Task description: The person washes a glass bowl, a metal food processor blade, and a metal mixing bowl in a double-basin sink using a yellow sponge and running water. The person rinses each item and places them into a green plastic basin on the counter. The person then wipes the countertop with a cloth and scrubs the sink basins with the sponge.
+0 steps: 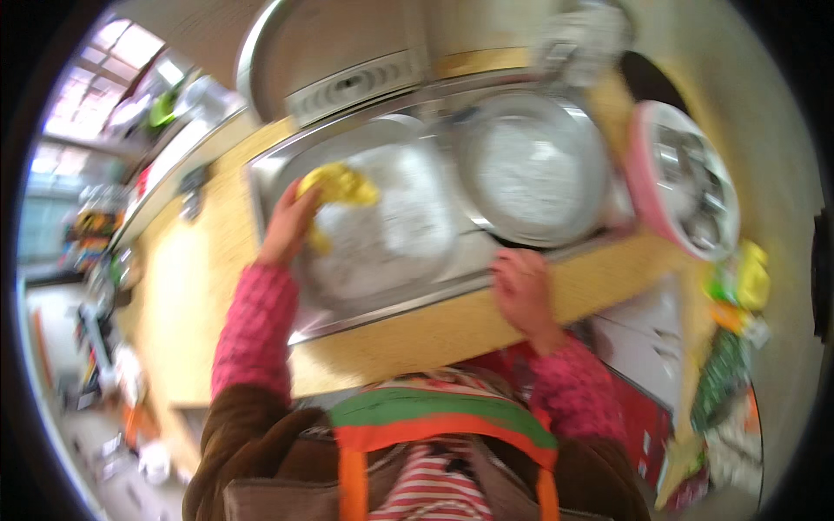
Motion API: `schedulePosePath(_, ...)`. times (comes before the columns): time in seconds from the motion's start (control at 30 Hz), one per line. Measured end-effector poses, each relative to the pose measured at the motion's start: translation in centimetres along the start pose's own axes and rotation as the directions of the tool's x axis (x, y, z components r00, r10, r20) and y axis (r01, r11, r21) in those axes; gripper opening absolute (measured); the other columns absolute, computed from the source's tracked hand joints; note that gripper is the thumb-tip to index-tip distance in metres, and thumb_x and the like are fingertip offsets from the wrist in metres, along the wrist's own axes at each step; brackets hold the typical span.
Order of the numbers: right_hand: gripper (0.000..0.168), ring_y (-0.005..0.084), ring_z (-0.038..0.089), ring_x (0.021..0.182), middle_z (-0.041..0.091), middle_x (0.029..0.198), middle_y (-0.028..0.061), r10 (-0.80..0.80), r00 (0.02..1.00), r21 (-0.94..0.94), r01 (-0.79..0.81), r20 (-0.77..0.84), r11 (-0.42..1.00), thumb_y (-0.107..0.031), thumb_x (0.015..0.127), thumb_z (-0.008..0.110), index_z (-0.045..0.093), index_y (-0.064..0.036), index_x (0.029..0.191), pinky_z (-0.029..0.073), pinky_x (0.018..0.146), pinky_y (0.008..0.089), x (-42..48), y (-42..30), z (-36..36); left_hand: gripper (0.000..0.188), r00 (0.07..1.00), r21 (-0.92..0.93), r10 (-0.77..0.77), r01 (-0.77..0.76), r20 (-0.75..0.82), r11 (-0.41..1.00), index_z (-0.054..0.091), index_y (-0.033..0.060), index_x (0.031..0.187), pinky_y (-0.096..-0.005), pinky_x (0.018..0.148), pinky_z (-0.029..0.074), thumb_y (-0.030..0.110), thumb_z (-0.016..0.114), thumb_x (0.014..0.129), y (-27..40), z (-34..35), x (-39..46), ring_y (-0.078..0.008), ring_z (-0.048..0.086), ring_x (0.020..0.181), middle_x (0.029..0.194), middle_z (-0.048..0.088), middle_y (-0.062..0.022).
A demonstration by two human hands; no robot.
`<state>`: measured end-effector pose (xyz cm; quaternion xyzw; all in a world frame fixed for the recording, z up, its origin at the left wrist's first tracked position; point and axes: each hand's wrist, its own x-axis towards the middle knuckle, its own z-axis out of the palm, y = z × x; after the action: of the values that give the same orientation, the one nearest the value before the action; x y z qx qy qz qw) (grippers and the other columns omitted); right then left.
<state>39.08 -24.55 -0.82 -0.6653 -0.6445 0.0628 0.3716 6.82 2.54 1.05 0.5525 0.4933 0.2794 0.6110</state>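
My left hand (291, 218) grips a crumpled yellow cloth (339, 184) above the left basin of a stainless steel double sink (384, 306). Part of the cloth hangs below my fingers. The bottom of that basin looks wet and bright. My right hand (523, 286) is at the sink's front edge, fingers curled in, with nothing visible in it; blur hides whether it touches the rim. Just beyond it, a large round basin (531, 172) sits in the right sink, apparently with water in it.
A pink-and-white bowl (642, 176) holding metal ware stands on the wooden counter (189, 280) at right. Behind the sink leans a big round metal lid or pan (339, 45). Packets (739, 280) lie at far right. A dark object (192, 189) rests on the counter at left.
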Motion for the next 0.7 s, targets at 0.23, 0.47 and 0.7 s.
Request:
schedulePosePath(0.23,0.005,0.027,0.057,0.087,0.062,0.089,0.0056,-0.031,0.999,-0.148,0.026,-0.033,0.989,-0.013,0.077,0.062,0.059,-0.01,0.075,0.043,0.075,0.0418,0.0,-0.1,-0.3,0.038,0.945,-0.266,-0.026,0.118,0.326,0.957,0.051,0.003,0.133,-0.027,0.093,0.044,0.021,0.05,0.1,-0.6,6.1,-7.9,-0.013,0.056,0.111,0.122,0.06,-0.0042)
schedulePosePath(0.47,0.07,0.0304,0.051,0.121,0.053,0.131,0.0175,0.33,0.895,0.501,-0.442,0.3,0.744,-0.034,0.085,0.072,0.041,-0.004,0.14,0.046,0.096,0.0419,3.8,0.0,0.4,0.046,0.785,-0.432,0.13,0.187,0.606,0.882,0.039,-0.0016,0.141,-0.0344,0.103,0.04,0.01,0.041,0.096,2.0,12.3,-7.4,-0.0212,0.051,0.122,0.136,0.052,-0.0116)
schedulePosePath(0.7,0.052,0.0163,0.059,0.1,0.061,0.112,0.007,0.197,0.812,0.749,-0.584,0.55,0.314,0.002,0.083,0.063,0.046,-0.002,0.132,0.05,0.085,0.0286,9.7,-8.3,-0.1,0.043,0.872,-0.58,0.092,0.238,0.481,0.779,0.037,0.0036,0.142,-0.0348,0.1,0.044,0.016,0.042,0.1,5.2,11.0,-9.9,-0.0198,0.054,0.116,0.129,0.054,-0.0087)
